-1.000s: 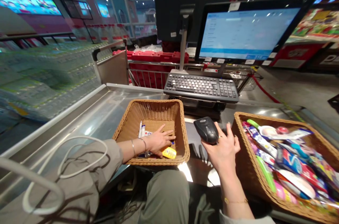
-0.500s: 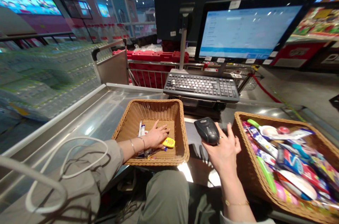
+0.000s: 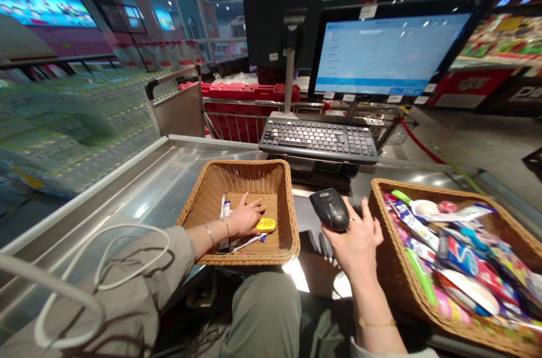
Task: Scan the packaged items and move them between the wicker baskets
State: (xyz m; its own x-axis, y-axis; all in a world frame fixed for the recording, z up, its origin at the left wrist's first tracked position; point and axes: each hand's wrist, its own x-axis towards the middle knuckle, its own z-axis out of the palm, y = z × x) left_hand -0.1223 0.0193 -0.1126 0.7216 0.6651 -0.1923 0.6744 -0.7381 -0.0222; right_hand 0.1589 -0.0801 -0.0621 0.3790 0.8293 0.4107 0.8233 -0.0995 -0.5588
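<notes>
The left hand [image 3: 243,219] is spread in a basket [image 3: 288,200] by a yellow thing [image 3: 266,226]; the right hand [image 3: 358,242] grips a scanner [image 3: 330,209].

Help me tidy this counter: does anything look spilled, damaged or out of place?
The white cord stands out: it runs in loose loops across the person's left sleeve, where it might snag. Otherwise, I see nothing spilled or broken.

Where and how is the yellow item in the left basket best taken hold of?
Probably across the long edges of the yellow item near its right end, from above: it is longer crosswise, that end lies uncovered, and the left basket walls off the sides.
</notes>
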